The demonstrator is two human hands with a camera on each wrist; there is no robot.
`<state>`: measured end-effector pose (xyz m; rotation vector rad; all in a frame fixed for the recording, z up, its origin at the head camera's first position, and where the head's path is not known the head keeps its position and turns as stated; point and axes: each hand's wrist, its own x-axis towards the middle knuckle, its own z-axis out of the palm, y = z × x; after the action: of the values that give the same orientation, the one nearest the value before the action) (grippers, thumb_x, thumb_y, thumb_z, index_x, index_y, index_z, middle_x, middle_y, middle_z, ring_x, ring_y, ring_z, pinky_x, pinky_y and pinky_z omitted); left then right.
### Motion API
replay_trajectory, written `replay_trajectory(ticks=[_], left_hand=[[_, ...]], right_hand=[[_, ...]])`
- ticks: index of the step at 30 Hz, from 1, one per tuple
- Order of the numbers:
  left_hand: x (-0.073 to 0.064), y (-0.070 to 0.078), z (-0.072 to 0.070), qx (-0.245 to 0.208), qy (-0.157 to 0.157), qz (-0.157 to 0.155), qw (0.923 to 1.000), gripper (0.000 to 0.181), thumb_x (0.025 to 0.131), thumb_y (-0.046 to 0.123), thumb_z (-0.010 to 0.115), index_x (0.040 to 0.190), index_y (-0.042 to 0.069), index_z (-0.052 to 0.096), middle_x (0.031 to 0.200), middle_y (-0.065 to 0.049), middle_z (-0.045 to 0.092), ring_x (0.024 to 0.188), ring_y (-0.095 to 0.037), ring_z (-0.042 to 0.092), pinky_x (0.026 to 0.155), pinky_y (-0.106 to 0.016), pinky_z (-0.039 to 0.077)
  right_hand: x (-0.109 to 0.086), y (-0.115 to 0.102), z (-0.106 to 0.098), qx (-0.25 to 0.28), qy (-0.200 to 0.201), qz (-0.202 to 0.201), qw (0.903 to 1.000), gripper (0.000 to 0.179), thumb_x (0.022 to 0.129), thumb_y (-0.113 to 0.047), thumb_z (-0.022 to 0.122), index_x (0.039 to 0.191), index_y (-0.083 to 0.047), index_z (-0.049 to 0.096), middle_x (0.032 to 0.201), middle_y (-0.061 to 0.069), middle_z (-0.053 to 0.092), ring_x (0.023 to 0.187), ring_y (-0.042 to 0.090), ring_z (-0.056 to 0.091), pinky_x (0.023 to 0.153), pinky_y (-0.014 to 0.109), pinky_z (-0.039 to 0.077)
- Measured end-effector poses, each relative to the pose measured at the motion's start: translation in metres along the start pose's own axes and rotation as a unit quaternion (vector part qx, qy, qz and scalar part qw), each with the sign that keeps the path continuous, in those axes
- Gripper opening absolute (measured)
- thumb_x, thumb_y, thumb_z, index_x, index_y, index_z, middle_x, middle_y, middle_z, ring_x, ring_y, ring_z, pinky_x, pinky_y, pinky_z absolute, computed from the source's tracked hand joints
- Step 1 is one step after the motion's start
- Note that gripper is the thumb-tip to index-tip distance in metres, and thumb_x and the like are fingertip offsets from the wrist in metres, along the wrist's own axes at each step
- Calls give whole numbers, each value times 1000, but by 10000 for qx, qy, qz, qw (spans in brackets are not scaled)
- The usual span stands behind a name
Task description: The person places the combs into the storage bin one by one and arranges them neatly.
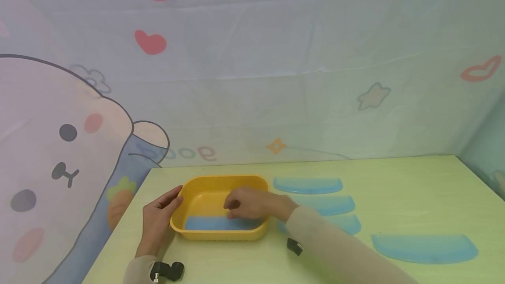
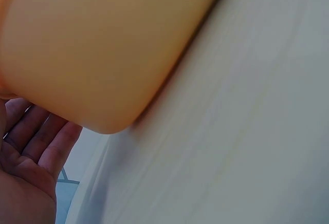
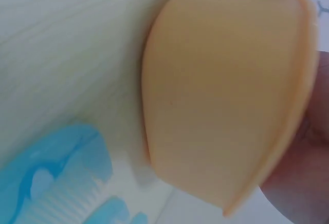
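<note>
A yellow plastic tub stands on the table, its left rim held by my left hand. The thumb lies over the rim; in the left wrist view the other fingers are stretched along the outside wall. Over the right side of the tub reaches my right hand, fingers curled. Just below its fingertips a translucent blue comb lies in the tub along the front wall. I cannot tell whether the hand pinches this comb. In the right wrist view, the tub wall hides most of the right hand.
Right of the tub lie more blue combs: one at the back, another in front of it, a third partly under the right sleeve. A larger-looking comb lies farther right. A printed cloth hangs behind the table.
</note>
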<state>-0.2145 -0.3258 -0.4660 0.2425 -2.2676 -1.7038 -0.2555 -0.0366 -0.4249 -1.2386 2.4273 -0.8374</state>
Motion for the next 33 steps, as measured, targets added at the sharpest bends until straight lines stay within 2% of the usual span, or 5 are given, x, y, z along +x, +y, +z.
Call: replay_trajectory(ticks=[7,14,20,28,33], left_hand=[[1,2,0,75,-10,18,10000,37,101,19,76,136,5,74,132,-3,73,108,3,66,93,-13,53],[1,2,-1,18,49,-28,10000,37,101,18,77,135,4,74,124,7,76,106,4,67,92,-12,54],[2,2,0,23,16,-20,10000,38,101,19,77,136,5,74,128,3,75,106,4,67,92,-12,54],[2,4,4,0,83,-45,10000,38,101,19,77,135,4,74,129,2,75,106,5,67,92,-12,53],[2,5,6,47,112,-63,9999,37,101,18,76,135,4,74,131,-2,74,106,5,66,92,-12,53]], right_hand=[[-23,2,-15,76,491,-500,9975,27,103,-14,73,126,-1,74,122,10,73,108,18,68,95,26,57],[-53,-2,-22,324,678,-587,9954,29,105,-16,70,131,-2,72,125,11,70,115,23,67,96,28,58],[-81,-1,-27,421,869,-766,9924,29,107,-20,69,132,-5,72,125,9,70,114,28,68,95,29,58],[-118,20,-36,556,1240,-688,9883,26,106,-22,70,129,-10,74,124,2,71,111,23,69,93,34,60],[-144,41,-45,593,1316,-466,9884,23,104,-22,72,125,-12,73,124,2,72,109,27,71,92,36,61]])
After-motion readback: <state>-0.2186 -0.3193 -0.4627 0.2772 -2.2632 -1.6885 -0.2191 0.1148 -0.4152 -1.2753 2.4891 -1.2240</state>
